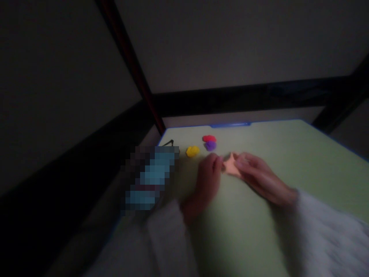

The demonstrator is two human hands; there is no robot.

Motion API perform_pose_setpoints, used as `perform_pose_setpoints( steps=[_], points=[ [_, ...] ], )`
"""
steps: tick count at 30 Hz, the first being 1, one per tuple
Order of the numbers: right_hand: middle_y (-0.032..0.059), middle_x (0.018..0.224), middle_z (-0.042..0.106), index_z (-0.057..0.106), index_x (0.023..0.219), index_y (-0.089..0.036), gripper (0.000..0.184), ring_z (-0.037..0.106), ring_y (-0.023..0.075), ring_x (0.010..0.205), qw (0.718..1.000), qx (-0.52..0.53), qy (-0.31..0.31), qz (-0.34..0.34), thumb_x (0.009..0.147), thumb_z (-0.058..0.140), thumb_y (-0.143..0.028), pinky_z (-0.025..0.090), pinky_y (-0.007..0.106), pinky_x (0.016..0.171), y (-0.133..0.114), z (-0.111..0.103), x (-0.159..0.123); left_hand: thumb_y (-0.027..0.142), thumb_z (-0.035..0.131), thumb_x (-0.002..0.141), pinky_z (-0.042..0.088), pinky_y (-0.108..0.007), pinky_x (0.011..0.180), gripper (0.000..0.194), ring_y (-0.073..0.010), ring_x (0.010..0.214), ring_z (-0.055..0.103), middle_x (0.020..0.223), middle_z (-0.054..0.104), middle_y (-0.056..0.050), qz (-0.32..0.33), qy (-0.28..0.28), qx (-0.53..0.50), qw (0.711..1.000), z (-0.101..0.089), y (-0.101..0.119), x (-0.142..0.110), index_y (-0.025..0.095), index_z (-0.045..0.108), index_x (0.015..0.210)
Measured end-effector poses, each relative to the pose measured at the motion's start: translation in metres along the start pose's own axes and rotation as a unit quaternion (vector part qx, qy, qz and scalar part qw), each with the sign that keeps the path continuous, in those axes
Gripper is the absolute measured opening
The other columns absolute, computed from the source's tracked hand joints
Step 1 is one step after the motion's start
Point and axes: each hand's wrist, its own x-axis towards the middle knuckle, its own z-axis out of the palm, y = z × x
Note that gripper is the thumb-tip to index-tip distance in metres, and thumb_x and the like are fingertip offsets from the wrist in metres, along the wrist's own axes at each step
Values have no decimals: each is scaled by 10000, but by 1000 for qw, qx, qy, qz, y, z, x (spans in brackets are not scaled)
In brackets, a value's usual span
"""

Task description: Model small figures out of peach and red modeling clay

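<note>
A flattened peach-orange piece of modelling clay (231,166) with uneven, pointed edges is held a little above the pale green table. My right hand (259,175) grips its right side, the thumb lying over the front. At its left edge my left hand (208,175) is closed in a pinch, thumb and finger meeting the clay. Just beyond my hands lie a yellow clay lump (192,151), a purple lump (210,145) and a red one (209,138). The purple and red lumps touch or overlap. The picture is dim and somewhat blurred.
The pale green table (288,154) has a blue rim with a blue handle-like strip (230,125) at its far edge. Left of my left hand lies a bluish, pixelated object (155,173), with a thin dark piece (172,142) behind it. A wall stands behind the table.
</note>
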Motion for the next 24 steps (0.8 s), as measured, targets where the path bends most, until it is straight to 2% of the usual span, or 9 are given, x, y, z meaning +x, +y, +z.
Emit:
perform_pose_setpoints(
  steps=[10,18,24],
  points=[
    [-39,651,489,504,632,-186,288,423,85,568,999,-4,33,0,641,750,-335,327,218,509,-2,7,-3,217,409,850,251,-245,552,278,-104,553,383,550,415,36,3,15,33,999,-1,3,-1,183,377,576],
    [-36,682,524,516,651,-180,267,454,77,588,999,34,23,6,652,753,-302,341,207,528,-1,6,-2,255,346,876,224,-258,533,310,-104,528,330,539,335,40,6,28,3,1000,2,3,-3,197,307,574],
    [-35,685,532,523,643,-182,263,463,82,594,999,29,33,4,639,762,-291,352,210,528,-3,7,-3,272,319,886,250,-255,546,296,-109,548,344,563,346,35,-15,42,-21,999,3,1,-4,200,325,599]
  ],
)
